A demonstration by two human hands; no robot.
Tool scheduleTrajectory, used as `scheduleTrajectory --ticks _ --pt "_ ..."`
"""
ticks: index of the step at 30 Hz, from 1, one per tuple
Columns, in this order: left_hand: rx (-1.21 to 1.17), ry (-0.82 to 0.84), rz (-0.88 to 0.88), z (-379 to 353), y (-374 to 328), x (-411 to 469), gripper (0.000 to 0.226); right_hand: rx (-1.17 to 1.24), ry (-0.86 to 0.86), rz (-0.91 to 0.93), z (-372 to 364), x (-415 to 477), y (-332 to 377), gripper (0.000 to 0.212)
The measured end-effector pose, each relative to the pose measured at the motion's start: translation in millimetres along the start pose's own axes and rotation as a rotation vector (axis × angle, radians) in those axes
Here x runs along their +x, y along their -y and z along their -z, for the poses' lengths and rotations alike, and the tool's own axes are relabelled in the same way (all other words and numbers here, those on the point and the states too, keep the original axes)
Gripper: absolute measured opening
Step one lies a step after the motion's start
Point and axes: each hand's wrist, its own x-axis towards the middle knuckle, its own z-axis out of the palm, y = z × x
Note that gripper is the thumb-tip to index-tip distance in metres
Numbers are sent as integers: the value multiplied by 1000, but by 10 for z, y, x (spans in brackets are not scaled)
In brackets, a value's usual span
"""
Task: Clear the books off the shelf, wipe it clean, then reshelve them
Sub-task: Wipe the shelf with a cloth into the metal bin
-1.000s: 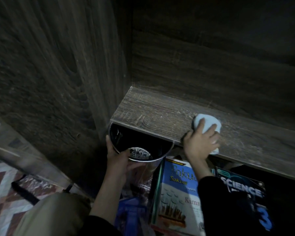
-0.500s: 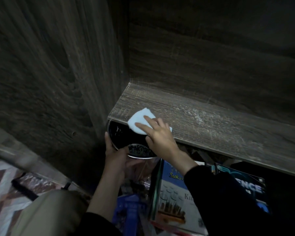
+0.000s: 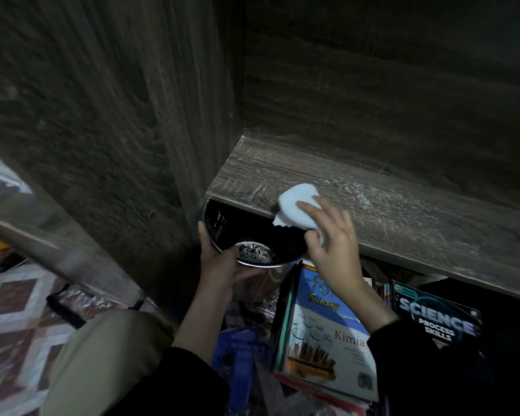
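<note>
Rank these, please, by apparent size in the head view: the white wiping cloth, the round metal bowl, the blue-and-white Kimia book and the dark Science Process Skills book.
1. Blue-and-white Kimia book, clearly largest.
2. Round metal bowl and dark Science Process Skills book: look alike, both partly hidden.
3. White wiping cloth, smallest.

Dim light, dark wood-grain side panel (image 3: pixel 102 115), matching back panel (image 3: pixel 373 85) right of it, diamond-patterned rug (image 3: pixel 9 310) below its left edge.
</note>
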Motion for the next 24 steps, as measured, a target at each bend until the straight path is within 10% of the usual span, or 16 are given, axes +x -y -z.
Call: scheduleTrajectory --ticks 24 --pt "-33 -116 43 7 711 613 92 -540 7 -69 -172 -154 -448 53"
